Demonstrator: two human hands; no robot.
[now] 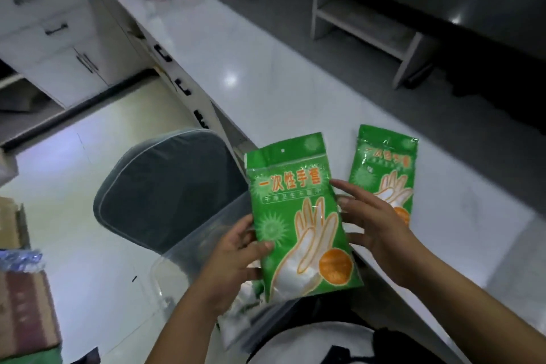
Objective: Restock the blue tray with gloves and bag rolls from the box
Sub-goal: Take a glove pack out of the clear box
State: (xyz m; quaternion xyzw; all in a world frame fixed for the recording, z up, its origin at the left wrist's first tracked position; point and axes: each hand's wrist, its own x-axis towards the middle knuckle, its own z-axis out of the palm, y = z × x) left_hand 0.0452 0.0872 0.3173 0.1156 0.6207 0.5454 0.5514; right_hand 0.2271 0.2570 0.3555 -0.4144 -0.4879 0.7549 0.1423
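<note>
I hold a green pack of disposable gloves upright in front of me, above a clear plastic box. My left hand grips its lower left edge with the thumb across the front. My right hand touches its right edge, fingers spread. A second green glove pack lies flat on the white counter, partly hidden behind my right hand. More packs show inside the box below. No blue tray is in view.
A dark grey chair wrapped in clear plastic stands left of the counter. Cardboard boxes sit on the floor at the lower left. White cabinets line the back left, and a small white shelf stands on the counter.
</note>
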